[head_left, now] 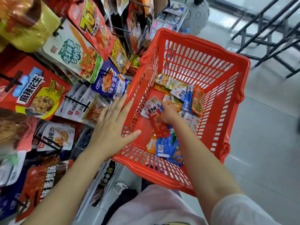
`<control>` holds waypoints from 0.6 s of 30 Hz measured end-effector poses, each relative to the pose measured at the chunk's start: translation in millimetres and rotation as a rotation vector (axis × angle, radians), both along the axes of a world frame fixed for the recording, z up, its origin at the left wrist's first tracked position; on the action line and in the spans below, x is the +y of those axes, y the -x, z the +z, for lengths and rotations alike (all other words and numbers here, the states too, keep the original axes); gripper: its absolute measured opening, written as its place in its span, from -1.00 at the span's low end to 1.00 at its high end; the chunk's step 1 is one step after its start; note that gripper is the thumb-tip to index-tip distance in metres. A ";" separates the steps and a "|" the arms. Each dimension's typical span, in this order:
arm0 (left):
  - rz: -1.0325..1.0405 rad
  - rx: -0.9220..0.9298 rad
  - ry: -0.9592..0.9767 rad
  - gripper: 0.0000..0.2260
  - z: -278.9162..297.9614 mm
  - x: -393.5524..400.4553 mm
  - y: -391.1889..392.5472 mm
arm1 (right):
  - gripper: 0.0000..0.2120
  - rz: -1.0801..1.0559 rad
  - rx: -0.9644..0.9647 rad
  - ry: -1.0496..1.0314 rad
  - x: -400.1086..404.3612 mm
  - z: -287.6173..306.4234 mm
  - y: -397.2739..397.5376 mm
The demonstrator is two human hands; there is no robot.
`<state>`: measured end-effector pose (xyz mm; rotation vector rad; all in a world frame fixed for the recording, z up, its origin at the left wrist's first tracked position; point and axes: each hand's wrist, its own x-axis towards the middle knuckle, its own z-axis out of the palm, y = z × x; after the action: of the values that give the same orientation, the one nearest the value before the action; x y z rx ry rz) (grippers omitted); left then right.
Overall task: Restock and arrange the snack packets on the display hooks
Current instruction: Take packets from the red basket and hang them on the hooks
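Left hand [113, 125] lies flat and released on the red basket [227, 62] rim at 9 o'clock, probably steadying it, while the right hand [167, 113] digs into the loose snack packets [164, 146] inside, grasping a red packet [159, 125] for the display hooks [13, 80] leftward.

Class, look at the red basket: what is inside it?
Inside the red basket lie small snack packets, red, blue, orange and gold. The right hand reaches among them, covering whatever lies beneath it.
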<state>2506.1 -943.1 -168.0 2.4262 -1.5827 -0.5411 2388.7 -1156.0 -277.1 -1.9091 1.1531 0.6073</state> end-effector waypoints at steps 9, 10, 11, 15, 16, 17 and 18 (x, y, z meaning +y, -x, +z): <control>0.014 0.018 -0.007 -0.17 1.4 0.3 1.6 | -0.16 0.027 -0.102 0.098 26.3 -17.3 -2.9; 0.019 0.022 -0.007 -0.17 1.0 0.7 1.3 | -0.17 -0.007 -0.134 0.067 25.2 -16.2 -1.7; 0.025 0.026 -0.007 -0.17 0.7 0.9 1.3 | -0.20 -0.058 -0.176 0.035 24.1 -12.8 0.2; 0.026 0.043 -0.011 -0.18 0.6 1.5 1.2 | -0.27 -0.432 -0.464 -0.129 18.9 13.6 8.1; 0.027 0.053 -0.013 -0.19 1.0 1.7 1.1 | -0.25 -0.533 -0.550 -0.197 18.1 26.5 10.4; 0.030 0.065 -0.013 -0.19 0.7 2.0 0.7 | -0.23 -0.597 -0.613 -0.246 16.9 40.2 14.0; 0.032 0.079 -0.013 -0.20 1.6 2.1 0.5 | -0.23 -0.636 -0.662 -0.270 17.0 55.6 17.6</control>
<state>2505.6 -941.0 -166.3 2.4035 -1.5113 -0.6357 2371.1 -1139.0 -221.5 -1.2492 1.0731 -0.2057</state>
